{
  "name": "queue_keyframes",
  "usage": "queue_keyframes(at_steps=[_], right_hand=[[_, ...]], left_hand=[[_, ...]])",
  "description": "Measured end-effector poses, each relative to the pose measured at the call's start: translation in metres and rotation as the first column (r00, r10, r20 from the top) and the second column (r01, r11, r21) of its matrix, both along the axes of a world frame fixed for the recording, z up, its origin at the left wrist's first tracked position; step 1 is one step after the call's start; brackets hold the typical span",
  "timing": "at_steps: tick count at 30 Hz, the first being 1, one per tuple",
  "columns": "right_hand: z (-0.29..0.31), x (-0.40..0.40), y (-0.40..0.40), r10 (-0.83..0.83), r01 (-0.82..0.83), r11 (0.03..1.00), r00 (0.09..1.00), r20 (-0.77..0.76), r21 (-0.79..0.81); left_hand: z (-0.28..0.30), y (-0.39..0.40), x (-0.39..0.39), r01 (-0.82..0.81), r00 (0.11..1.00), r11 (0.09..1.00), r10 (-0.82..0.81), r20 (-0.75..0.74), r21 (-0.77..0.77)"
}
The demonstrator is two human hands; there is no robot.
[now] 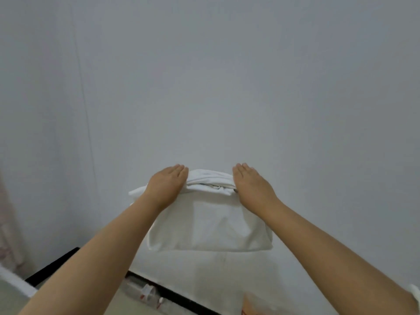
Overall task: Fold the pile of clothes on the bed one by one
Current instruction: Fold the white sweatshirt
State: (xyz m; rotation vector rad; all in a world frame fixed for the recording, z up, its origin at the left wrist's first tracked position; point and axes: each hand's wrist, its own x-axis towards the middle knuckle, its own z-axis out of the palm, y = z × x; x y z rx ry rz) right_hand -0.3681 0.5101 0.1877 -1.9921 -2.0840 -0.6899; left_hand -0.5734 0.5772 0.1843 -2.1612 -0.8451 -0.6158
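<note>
One broad surface fills most of the view: the pale grey bed (227, 87), on which we work. Near its closer edge lies the white garment (209, 223), already reduced to a compact rectangle, with a rolled or doubled band of cloth along its far edge.

We place both hands at that far edge. The left hand (167, 185) rests palm down on the left end of the band, its fingers (179, 169) straight and together, gripping nothing. The right hand (252, 183) mirrors it on the right end, fingers (241, 168) likewise flat and extended, holding nothing; both press rather than pinch.

We judge the step in hand to be flattening or setting the last fold. To do it well, we keep the palms level, apply equal pressure on both ends, and sweep outward from the centre so trapped air and creases leave at the sides. We avoid dragging the cloth along the bed, which would skew the lower layers.

Below the bed edge, small objects on the floor (145, 292) are too blurred to identify.
</note>
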Motion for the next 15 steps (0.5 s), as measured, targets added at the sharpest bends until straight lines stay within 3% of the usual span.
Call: queue_keyframes(at_steps=[3, 8, 12, 15], right_hand=[[-0.004, 0.018, 0.079, 0.110, -0.110, 0.994, 0.994, 0.025, 0.000], [-0.013, 0.018, 0.209, 0.312, -0.311, 0.950, 0.950, 0.032, -0.036], [-0.035, -0.013, 0.283, 0.454, -0.454, 0.889, 0.891, -0.002, -0.059], [-0.058, -0.052, 0.325, 0.560, -0.561, 0.825, 0.828, -0.032, -0.069]], left_hand=[[-0.009, 0.061, 0.015, -0.096, 0.995, 0.995, 0.097, -0.004, 0.010], [-0.028, 0.159, 0.006, -0.318, 0.947, 0.943, 0.322, 0.026, -0.101], [-0.051, 0.202, -0.029, -0.507, 0.838, 0.786, 0.545, 0.009, -0.354], [-0.066, 0.217, -0.063, -0.591, 0.768, 0.728, 0.639, 0.031, -0.347]])
